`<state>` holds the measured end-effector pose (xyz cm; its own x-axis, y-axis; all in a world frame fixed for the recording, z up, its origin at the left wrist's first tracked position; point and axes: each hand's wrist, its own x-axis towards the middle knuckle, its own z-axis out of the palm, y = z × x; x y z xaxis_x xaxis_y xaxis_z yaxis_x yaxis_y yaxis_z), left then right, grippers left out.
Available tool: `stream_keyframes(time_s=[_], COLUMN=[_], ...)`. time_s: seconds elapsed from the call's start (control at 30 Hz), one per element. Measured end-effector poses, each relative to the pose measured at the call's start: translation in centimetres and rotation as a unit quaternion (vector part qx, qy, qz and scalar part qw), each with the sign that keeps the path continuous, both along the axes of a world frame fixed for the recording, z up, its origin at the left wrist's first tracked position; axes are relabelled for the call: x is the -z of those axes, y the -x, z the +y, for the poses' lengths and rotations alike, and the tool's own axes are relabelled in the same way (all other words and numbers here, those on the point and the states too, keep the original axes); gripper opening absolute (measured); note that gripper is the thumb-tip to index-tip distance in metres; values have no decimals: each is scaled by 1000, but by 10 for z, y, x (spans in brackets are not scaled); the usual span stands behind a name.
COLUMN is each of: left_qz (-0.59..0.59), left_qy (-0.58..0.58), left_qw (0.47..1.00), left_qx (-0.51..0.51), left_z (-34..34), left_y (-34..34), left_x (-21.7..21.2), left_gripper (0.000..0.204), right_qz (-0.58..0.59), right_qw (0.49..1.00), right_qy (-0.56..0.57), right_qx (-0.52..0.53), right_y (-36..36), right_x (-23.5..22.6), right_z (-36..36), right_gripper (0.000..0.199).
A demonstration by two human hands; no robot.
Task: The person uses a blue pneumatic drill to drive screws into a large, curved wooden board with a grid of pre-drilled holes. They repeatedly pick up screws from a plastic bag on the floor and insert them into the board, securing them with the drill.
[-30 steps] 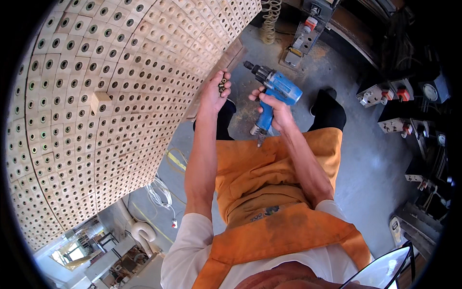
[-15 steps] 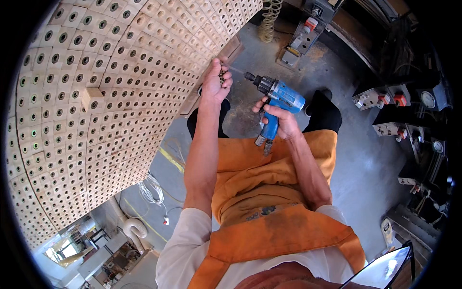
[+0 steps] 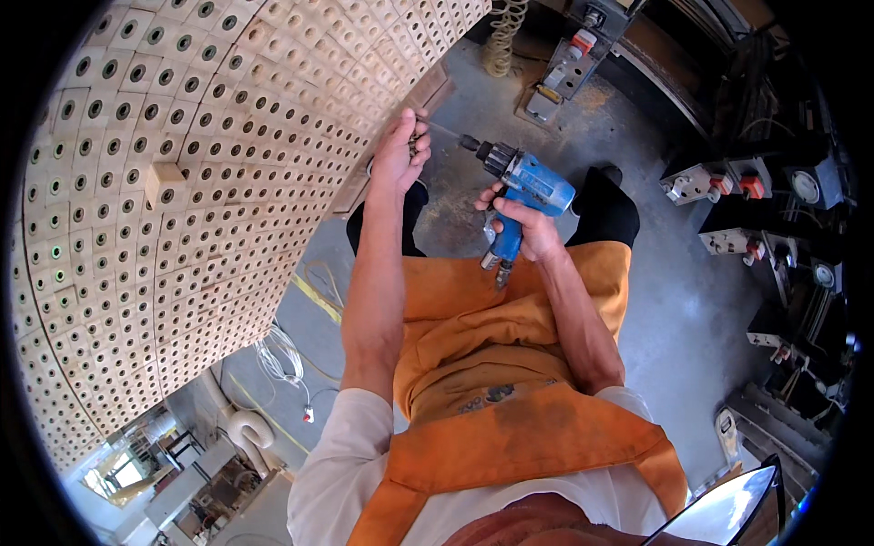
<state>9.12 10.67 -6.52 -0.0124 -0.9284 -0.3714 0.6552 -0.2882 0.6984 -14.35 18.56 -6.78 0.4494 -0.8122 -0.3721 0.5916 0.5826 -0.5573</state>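
My right hand (image 3: 531, 227) is wrapped round the grip of a blue air driver (image 3: 537, 185), in front of my orange apron. The driver's dark chuck points up and left, with a thin bit reaching toward my left hand (image 3: 397, 159). That hand is closed on several small brass-coloured metal inserts (image 3: 415, 144), partly hidden by the fingers. It is beside the edge of a big stack of wooden blocks (image 3: 228, 173). Many blocks have dark-ringed metal inserts in their holes; toward the upper right, the holes look bare.
One loose wooden block (image 3: 164, 185) sticks out from the stack's face. A coiled hose (image 3: 499, 50) hangs at the top. Machinery with red switches (image 3: 752, 187) lines the right side. White cable (image 3: 280, 357) lies coiled on the grey floor, lower left.
The whole view has shifted slightly, so the scene sits a little further left. Both hands keep their grips, and the fingers of my left hand have turned slightly.
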Motion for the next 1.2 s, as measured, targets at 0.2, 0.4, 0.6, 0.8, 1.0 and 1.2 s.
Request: stream_keyframes(time_s=[0.2,0.4,0.6,0.8,1.0,1.2], left_qz=[-73,-50,-93,-31,-128,-17], left_qy=[-40,-44,-49,-31,-43,3], left_qw=[996,998,994,999,989,998], left_qx=[9,0,25,-4,-56,-55], left_z=[-4,-3,-6,-18,-22,-21], left_y=[6,8,1,2,12,9], left_x=[-4,2,-2,-4,-3,-1], left_gripper=[28,30,31,28,25,26], right_qz=[-18,25,23,-56,-39,-81], right_qw=[1000,1000,999,997,997,994], right_qy=[-5,0,-21,-28,-43,-48], right_qx=[23,19,14,54,58,52], right_y=[4,1,-2,-23,-37,-43], right_x=[3,4,-1,1,2,4], right_z=[4,7,6,1,3,-12], right_gripper=[24,24,25,23,22,23])
